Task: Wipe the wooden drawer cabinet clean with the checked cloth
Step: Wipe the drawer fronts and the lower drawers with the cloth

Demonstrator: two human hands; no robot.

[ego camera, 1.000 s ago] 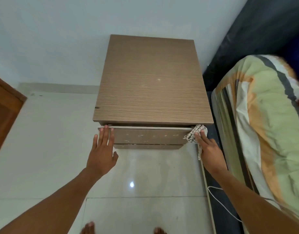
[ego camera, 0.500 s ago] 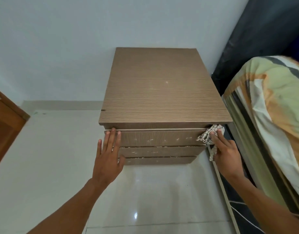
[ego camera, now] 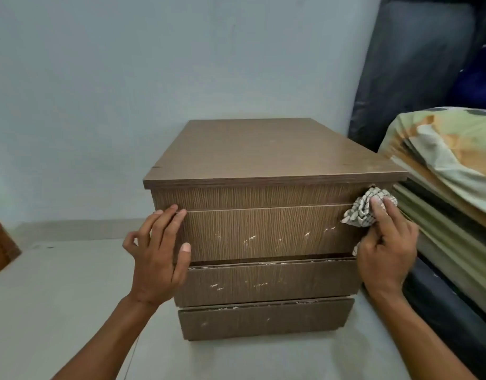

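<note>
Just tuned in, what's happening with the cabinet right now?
A person is wiping the wooden drawer cabinet from the front. The right hand presses a bunched checked cloth against the right end of the top drawer front, just under the cabinet top's edge. The left hand rests open on the drawer's left edge, apparently steadying it. Pale flecks show across the drawer fronts, so the front looks not yet wiped. A folded blanket lies to the right.

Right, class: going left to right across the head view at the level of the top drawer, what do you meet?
wooden door edge → left hand → top drawer front → checked cloth → right hand → striped bedding
</note>
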